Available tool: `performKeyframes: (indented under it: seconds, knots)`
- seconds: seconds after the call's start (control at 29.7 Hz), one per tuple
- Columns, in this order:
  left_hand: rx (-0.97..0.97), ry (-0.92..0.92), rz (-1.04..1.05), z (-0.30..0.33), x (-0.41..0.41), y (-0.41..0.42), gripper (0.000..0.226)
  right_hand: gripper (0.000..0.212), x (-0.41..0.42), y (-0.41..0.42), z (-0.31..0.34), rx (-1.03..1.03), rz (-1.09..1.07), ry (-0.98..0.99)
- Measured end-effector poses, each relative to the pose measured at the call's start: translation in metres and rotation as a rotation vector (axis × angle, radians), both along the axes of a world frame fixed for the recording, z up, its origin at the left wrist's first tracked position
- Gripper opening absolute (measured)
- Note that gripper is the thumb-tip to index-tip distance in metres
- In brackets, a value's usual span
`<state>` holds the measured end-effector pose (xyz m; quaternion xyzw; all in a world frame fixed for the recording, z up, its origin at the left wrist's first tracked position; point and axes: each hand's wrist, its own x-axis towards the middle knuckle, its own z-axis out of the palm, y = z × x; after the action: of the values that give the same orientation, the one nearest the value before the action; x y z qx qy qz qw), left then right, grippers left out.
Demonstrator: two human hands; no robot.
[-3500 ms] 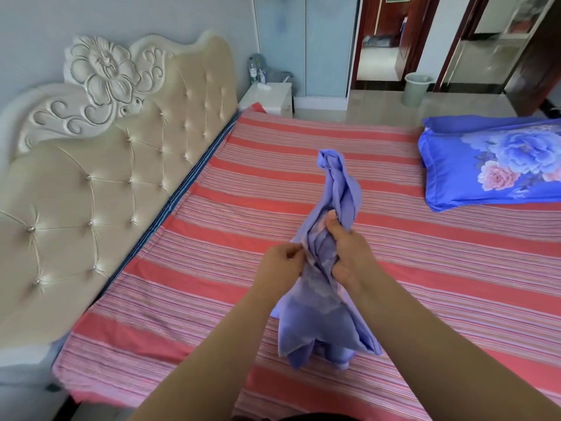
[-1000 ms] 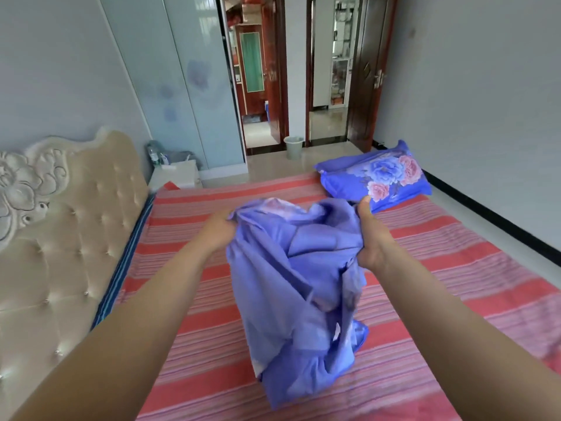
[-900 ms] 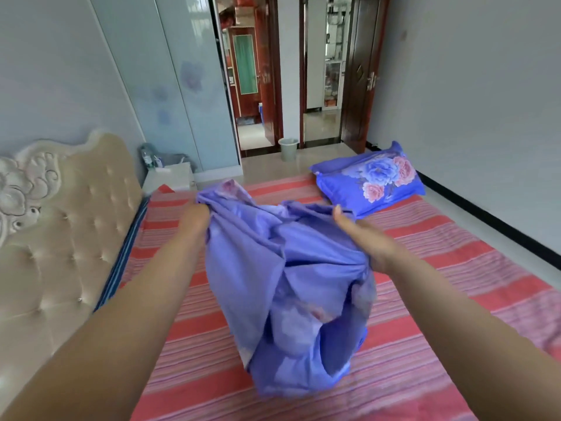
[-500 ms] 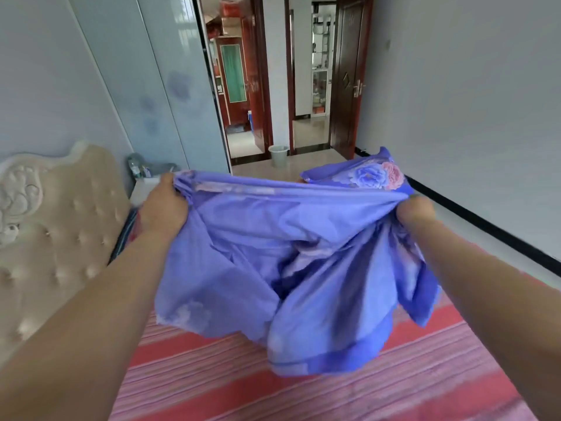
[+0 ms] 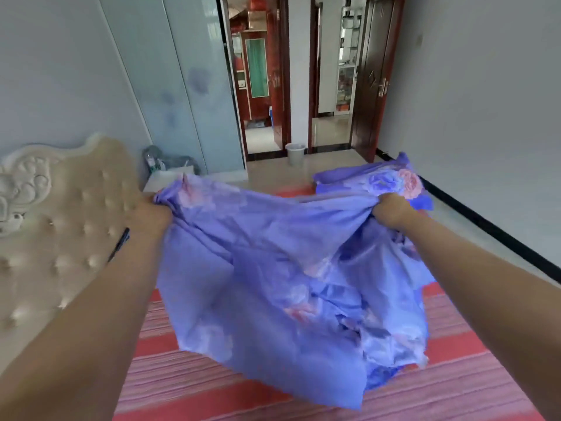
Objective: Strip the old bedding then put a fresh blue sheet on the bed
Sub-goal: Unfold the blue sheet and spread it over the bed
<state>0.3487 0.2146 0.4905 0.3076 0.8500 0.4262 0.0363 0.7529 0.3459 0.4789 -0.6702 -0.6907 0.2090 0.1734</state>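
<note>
A blue sheet (image 5: 273, 268) with faint pink flowers hangs spread in the air over the bed. My left hand (image 5: 150, 215) grips its upper left edge near the headboard. My right hand (image 5: 391, 209) grips the upper right edge, arm stretched out. The sheet's lower part is bunched and folded, and it droops onto the red and pink striped mattress cover (image 5: 188, 381). The sheet hides most of the bed's middle.
A cream tufted headboard (image 5: 57, 226) stands at the left. A blue floral pillow (image 5: 391, 180) lies at the bed's far right corner. Beyond are a white nightstand (image 5: 165, 177), a small bin (image 5: 295, 152) and two open doorways.
My hands have moved apart and raised the sheet, which has gone from a twisted bundle to a wide spread cloth. The view has lifted toward the doorways.
</note>
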Motion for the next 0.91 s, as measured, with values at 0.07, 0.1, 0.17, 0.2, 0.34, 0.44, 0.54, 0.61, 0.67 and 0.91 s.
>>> performKeyframes:
  seconds: [0.07, 0.1, 0.17, 0.2, 0.34, 0.44, 0.54, 0.61, 0.67, 0.91]
  knots:
    - [0.042, 0.154, 0.025, -0.031, 0.035, 0.004, 0.034, 0.025, -0.009, -0.006, -0.011, -0.101, 0.104, 0.037]
    - [0.041, 0.234, -0.066, -0.049, 0.062, 0.005, 0.020, 0.020, -0.015, -0.011, -0.016, -0.160, 0.127, 0.119]
    - [-0.143, -0.024, -0.436, -0.077, 0.131, -0.003, 0.043, 0.019, -0.026, -0.017, -0.032, -0.454, 0.165, 0.337]
    - [-0.278, -0.290, -0.608, -0.085, 0.166, -0.007, 0.053, 0.015, -0.034, -0.021, -0.044, -0.616, 0.197, 0.434]
    - [-0.208, -0.583, -0.799, -0.122, 0.241, -0.005, 0.022, 0.046, -0.049, -0.028, -0.093, -0.972, 0.278, 0.696]
    - [-0.066, -0.645, -0.697, -0.144, 0.243, -0.001, 0.031, 0.023, -0.045, -0.032, -0.111, -1.088, 0.263, 0.918]
    - [-0.077, -0.536, -0.604, -0.153, 0.245, -0.001, 0.017, 0.026, -0.040, -0.031, -0.126, -1.151, 0.273, 1.008]
    - [-0.141, -0.399, -0.549, -0.157, 0.247, 0.001, 0.025, 0.027, -0.043, -0.034, -0.133, -1.130, 0.262, 1.005]
    - [-0.188, -0.372, -0.487, -0.162, 0.242, 0.004, 0.031, 0.031, -0.051, -0.032, -0.141, -1.041, 0.212, 1.016]
    - [0.304, -1.026, 0.147, -0.180, 0.158, -0.020, 0.042, 0.040, -0.020, 0.033, -0.134, -0.757, 0.063, 1.102]
